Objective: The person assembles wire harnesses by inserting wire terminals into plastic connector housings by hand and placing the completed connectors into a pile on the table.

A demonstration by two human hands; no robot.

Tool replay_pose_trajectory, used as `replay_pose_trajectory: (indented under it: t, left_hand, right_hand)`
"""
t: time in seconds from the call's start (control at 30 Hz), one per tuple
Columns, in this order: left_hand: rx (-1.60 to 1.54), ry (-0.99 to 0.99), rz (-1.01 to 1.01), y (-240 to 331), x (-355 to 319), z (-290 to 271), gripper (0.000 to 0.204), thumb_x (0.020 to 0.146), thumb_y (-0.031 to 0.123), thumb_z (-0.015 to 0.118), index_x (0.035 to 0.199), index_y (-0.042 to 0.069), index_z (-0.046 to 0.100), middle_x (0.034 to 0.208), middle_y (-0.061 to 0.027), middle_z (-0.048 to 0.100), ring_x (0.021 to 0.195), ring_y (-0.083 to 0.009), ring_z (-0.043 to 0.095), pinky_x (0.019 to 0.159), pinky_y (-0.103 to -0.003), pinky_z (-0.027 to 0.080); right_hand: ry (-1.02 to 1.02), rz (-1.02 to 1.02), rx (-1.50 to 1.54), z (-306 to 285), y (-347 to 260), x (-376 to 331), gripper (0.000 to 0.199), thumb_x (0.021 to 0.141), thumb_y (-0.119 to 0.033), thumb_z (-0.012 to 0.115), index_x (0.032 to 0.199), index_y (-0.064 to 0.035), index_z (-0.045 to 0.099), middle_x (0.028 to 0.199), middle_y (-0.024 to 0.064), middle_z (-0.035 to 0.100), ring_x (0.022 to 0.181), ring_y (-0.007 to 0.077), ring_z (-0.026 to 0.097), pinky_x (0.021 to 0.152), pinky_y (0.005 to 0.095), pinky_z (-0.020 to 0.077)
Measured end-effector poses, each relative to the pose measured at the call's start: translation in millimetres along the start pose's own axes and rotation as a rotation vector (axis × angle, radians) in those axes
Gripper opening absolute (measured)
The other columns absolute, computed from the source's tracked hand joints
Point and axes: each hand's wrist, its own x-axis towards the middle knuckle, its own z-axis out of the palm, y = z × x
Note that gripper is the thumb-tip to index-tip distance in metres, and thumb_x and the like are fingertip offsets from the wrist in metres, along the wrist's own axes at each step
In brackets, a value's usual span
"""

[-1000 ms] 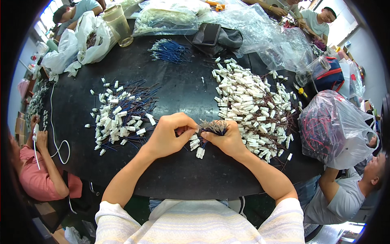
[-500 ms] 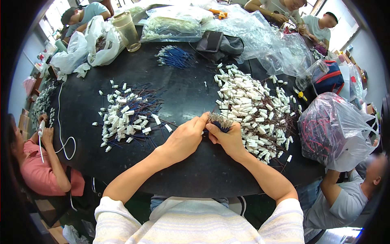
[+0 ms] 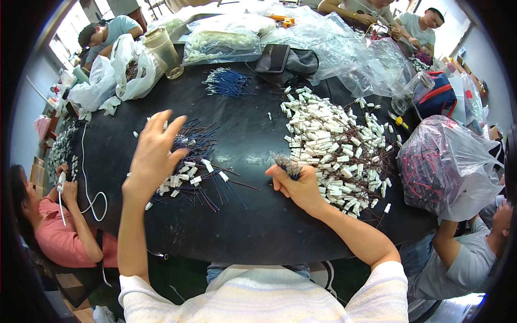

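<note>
My left hand is over the left pile of wires with white connectors, its fingers spread and nothing seen in them. The hand hides part of that pile. My right hand is closed around a bundle of dark blue wires, whose pale tips stick up above the fist. Just to its right spreads a larger heap of brown wires with white connectors. Farther back lies a small bunch of blue wires with light ends.
A phone lies on dark cloth at the back. Clear plastic bags, a plastic jug and white bags line the far edge. A bag of red and dark wires stands at right, near yellow snips. Co-workers sit around the black table.
My left hand has left the bundle, moved left over the left pile and spread its fingers. My right hand keeps the bundle in nearly the same place.
</note>
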Motion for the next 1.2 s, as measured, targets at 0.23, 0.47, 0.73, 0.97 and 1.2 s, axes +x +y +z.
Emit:
replay_pose_trajectory:
  t: [0.23, 0.47, 0.73, 0.97, 1.2]
  left_hand:
    - [-0.451, 0.177, 0.429, 74, 113, 118, 0.027, 0.069, -0.002, 0.06, 0.097, 0.0, 0.06, 0.108, -0.0148, 0.056, 0.102, -0.0298, 0.05, 0.084, -0.035, 0.044]
    - [-0.386, 0.039, 0.369, 78, 116, 134, 0.009, 0.072, 0.002, 0.059, 0.081, 0.001, 0.059, 0.091, -0.0087, 0.058, 0.09, -0.0267, 0.051, 0.077, -0.034, 0.044]
    - [-1.375, -0.245, -0.28, 77, 8, 94, 0.017, 0.084, 0.004, 0.057, 0.1, -0.001, 0.06, 0.075, -0.0045, 0.06, 0.058, -0.0074, 0.054, 0.05, -0.019, 0.04]
    - [-1.79, -0.377, -0.369, 86, -11, 90, 0.019, 0.085, 0.003, 0.056, 0.1, -0.008, 0.057, 0.078, -0.0116, 0.061, 0.058, -0.0089, 0.054, 0.045, -0.018, 0.039]
    - [-1.81, -0.43, -0.368, 87, -10, 89, 0.008, 0.083, 0.001, 0.059, 0.086, -0.004, 0.054, 0.076, -0.0122, 0.062, 0.057, -0.0086, 0.055, 0.044, -0.017, 0.038]
  right_hand:
    - [-0.035, -0.081, -0.045, 6, -5, -4, 0.006, 0.083, -0.001, 0.052, 0.089, -0.0006, 0.051, 0.061, 0.0007, 0.053, 0.054, 0.0051, 0.048, 0.05, 0.0208, 0.0367]
    - [0.068, 0.076, 0.056, 4, -10, -2, 0.006, 0.083, -0.003, 0.056, 0.084, -0.0018, 0.05, 0.061, 0.0014, 0.055, 0.055, 0.0061, 0.05, 0.051, 0.0199, 0.0374]
    - [0.15, 0.079, -0.046, 1, -11, 0, 0.005, 0.079, -0.004, 0.061, 0.077, -0.0008, 0.058, 0.066, 0.0005, 0.058, 0.059, 0.0054, 0.054, 0.052, 0.0199, 0.041]
    - [0.138, -0.054, -0.106, 9, -4, 1, 0.014, 0.078, -0.007, 0.066, 0.089, 0.0018, 0.064, 0.075, 0.0015, 0.063, 0.066, 0.005, 0.055, 0.059, 0.0182, 0.0445]
    - [0.125, -0.029, -0.083, 6, -6, -1, 0.008, 0.078, -0.005, 0.066, 0.083, 0.0007, 0.066, 0.068, -0.0012, 0.06, 0.057, 0.0021, 0.049, 0.051, 0.0168, 0.0361]
